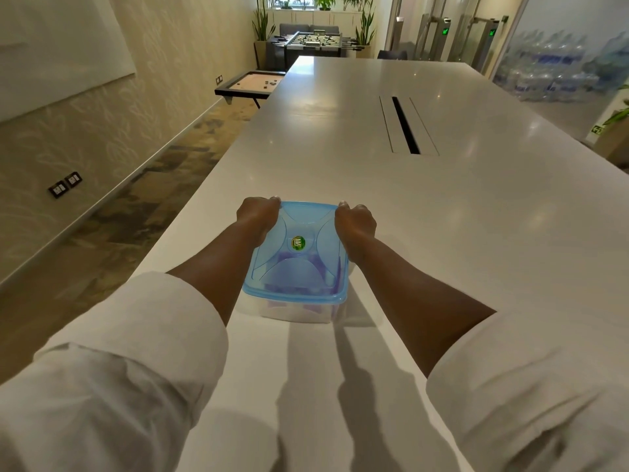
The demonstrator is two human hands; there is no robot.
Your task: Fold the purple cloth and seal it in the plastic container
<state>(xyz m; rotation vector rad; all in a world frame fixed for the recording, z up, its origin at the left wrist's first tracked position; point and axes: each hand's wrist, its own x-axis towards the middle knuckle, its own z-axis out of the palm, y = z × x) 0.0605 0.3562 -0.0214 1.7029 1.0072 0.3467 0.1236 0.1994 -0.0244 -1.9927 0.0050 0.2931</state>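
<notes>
A clear plastic container (292, 313) stands on the white table (425, 216) in front of me. A translucent blue lid (299, 267) with a round green sticker lies on top of it. Through the lid and walls I see the purple cloth (287, 262) inside, partly hidden. My left hand (257, 212) is curled over the lid's far left corner. My right hand (355, 218) is curled over the far right corner. Both hands press on the lid's far edge, fingers bent downward.
A long slot with a dark opening (405, 126) runs along the table's middle, farther off. The table's left edge (190, 202) drops to the carpeted floor. A low game board (250, 83) and a foosball table (313, 40) stand beyond the far end.
</notes>
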